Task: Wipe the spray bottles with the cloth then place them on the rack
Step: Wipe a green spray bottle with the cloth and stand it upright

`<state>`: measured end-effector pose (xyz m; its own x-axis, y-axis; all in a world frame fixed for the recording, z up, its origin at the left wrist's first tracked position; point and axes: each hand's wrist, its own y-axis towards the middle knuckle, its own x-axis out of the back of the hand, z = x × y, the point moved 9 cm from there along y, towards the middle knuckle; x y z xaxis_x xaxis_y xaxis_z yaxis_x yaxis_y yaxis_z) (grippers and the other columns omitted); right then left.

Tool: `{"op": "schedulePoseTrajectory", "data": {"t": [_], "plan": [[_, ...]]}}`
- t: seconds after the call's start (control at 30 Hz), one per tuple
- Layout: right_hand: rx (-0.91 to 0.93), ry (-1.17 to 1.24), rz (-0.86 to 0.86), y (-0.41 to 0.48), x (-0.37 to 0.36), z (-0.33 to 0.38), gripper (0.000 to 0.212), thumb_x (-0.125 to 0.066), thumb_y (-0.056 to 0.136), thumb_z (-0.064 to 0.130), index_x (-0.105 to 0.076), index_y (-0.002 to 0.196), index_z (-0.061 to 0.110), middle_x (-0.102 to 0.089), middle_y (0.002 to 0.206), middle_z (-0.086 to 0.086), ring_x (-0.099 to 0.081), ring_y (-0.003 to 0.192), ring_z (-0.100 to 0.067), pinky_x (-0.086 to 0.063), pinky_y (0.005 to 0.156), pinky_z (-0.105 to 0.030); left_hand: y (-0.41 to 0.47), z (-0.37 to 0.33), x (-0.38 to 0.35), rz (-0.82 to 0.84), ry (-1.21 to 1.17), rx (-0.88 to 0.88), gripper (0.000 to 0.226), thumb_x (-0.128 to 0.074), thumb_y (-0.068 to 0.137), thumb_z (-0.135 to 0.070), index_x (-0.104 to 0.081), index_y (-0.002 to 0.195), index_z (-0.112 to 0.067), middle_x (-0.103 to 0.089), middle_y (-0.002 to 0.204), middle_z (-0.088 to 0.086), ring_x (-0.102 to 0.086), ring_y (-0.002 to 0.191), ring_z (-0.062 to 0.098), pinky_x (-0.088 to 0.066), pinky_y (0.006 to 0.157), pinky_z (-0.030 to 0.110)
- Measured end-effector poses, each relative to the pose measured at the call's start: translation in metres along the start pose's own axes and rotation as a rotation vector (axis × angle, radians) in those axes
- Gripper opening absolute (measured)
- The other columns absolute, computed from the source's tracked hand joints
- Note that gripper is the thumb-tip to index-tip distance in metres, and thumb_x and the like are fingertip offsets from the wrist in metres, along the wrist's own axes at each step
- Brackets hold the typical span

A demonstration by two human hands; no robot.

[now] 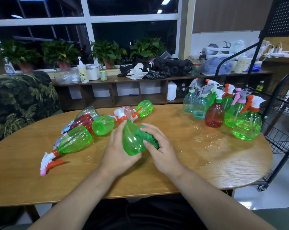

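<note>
Wood-grain tabletop [173, 171] stretches beneath our hands. Over its middle we hold a clear green plastic spray bottle [132, 143], smooth and bulbous. Its long axis runs away from us, base nearest, orange collar farthest. Our left hand [117, 151] curls around its body; our right hand [162, 148] grips a bunched green cloth [151, 139] against its side. Other bottles [74, 140] lie left, and upright bottles [246, 125] stand right, near a black wire rack [283, 123].
</note>
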<state>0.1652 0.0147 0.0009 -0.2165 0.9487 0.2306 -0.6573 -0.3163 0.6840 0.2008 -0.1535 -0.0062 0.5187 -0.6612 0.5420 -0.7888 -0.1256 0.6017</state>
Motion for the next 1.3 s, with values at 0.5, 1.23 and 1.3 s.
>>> {"op": "schedulePoseTrajectory", "data": {"t": [0.5, 1.23, 1.3], "plan": [[-0.474, 0.818, -0.157, 0.003, 0.005, -0.036, 0.028, -0.061, 0.103, 0.012, -0.068, 0.13, 0.018, -0.071, 0.127, -0.016, -0.066, 0.115, -0.033, -0.049, 0.11, -0.059, -0.01, -0.033, -0.02, 0.236, 0.012, -0.246, 0.124, -0.089, 0.069, -0.07, -0.022, 0.167, -0.036, -0.027, 0.167, -0.022, -0.026, 0.158, 0.007, -0.027, 0.128, 0.033], [-0.113, 0.242, -0.015, 0.004, 0.004, -0.012, 0.035, -0.061, 0.098, 0.002, -0.068, 0.131, 0.014, -0.064, 0.145, 0.001, -0.055, 0.141, -0.021, -0.041, 0.12, -0.035, -0.003, -0.008, -0.006, 0.026, 0.014, -0.077, 0.115, -0.092, 0.067, -0.052, -0.033, 0.163, -0.027, -0.046, 0.15, -0.012, -0.043, 0.139, 0.001, -0.03, 0.117, 0.013], [-0.063, 0.153, 0.013, 0.003, 0.001, -0.007, 0.038, -0.063, 0.096, -0.002, -0.069, 0.131, 0.012, -0.062, 0.148, 0.0, -0.054, 0.143, -0.02, -0.039, 0.121, -0.031, -0.001, 0.001, 0.0, -0.028, -0.011, -0.017, 0.115, -0.094, 0.066, -0.048, -0.034, 0.162, -0.028, -0.044, 0.149, -0.015, -0.041, 0.138, -0.003, -0.028, 0.113, 0.007]]}}
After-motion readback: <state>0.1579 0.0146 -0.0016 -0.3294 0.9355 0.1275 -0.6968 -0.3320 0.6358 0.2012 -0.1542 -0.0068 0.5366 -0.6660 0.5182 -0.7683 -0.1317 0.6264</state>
